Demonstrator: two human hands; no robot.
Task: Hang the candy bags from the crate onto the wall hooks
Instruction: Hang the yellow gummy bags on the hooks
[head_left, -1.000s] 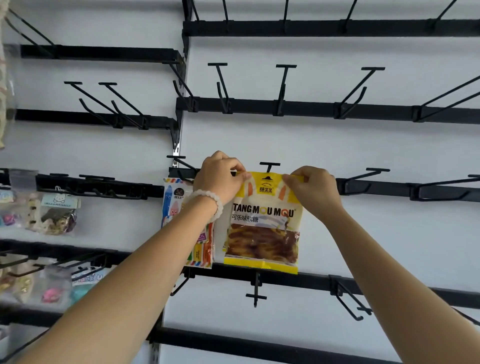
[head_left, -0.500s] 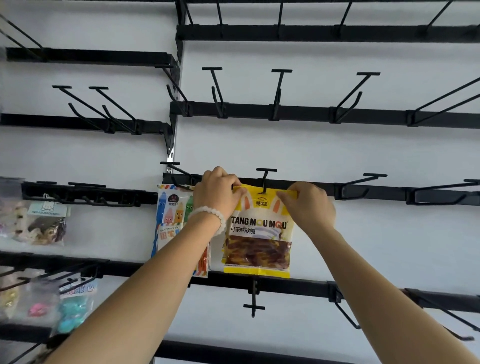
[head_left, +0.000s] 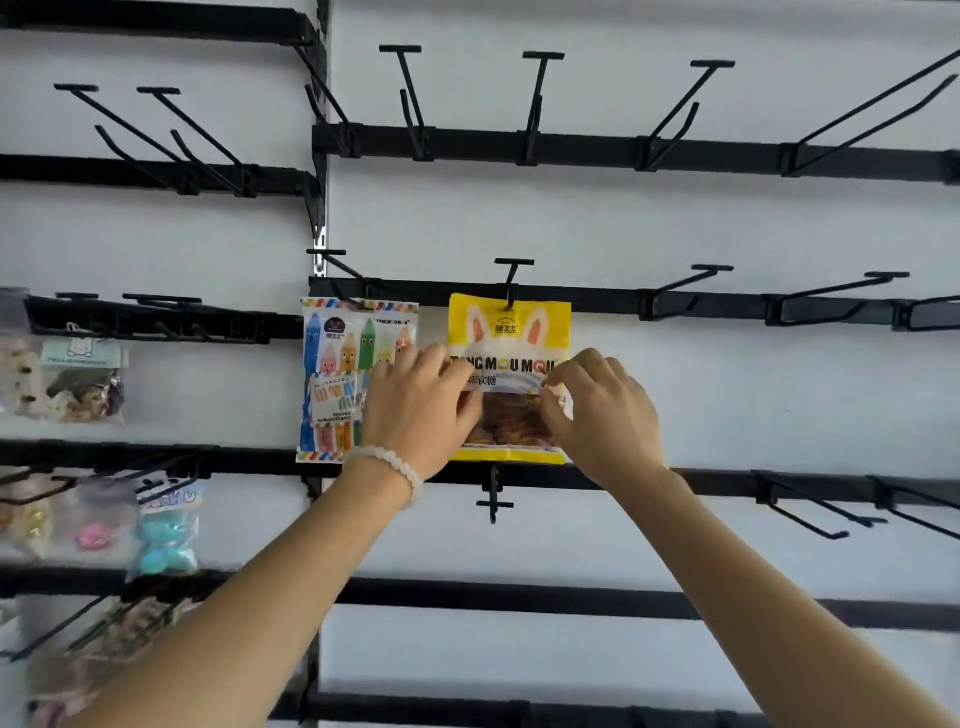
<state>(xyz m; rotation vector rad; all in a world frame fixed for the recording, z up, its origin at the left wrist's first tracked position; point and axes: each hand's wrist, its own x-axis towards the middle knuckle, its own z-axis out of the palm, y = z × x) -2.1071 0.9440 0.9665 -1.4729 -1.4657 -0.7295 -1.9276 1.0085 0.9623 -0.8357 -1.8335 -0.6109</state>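
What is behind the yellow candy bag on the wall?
Behind the yellow candy bag a black rail crosses at its top, and the hook passes through its hole. Both hands, left and right, cover its lower part, and the wall behind is hidden.
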